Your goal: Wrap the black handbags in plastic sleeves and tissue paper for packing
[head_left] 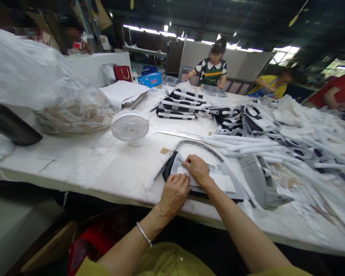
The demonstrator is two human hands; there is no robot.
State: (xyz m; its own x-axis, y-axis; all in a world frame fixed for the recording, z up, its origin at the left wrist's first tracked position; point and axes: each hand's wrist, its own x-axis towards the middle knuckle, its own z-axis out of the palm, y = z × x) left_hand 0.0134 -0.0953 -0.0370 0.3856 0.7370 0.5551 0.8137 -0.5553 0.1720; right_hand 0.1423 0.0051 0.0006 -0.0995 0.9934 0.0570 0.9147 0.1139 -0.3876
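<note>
A black bag [168, 168] lies flat at the table's near edge, largely covered by thin white wrapping sheet [176, 164]. Its long dark strap [202, 144] arches out behind it. My left hand [175, 190] rests on the near left part of the wrapping, fingers side by side and lying down. Just beyond it, my right hand [197, 168] has its fingers bent and its thumb drawn in on the sheet; the fingertips are partly hidden. To the right of my hands, a white rectangular piece [225, 183] lies on the bag.
A small white fan [130, 126] stands left of the bag. Wrapped black bags [179, 105] are stacked farther back. A grey tape dispenser [257, 180], white foam tubes [247, 145] and heaped wrapping crowd the right. A large plastic sack [74, 111] sits left. Co-workers are across the table.
</note>
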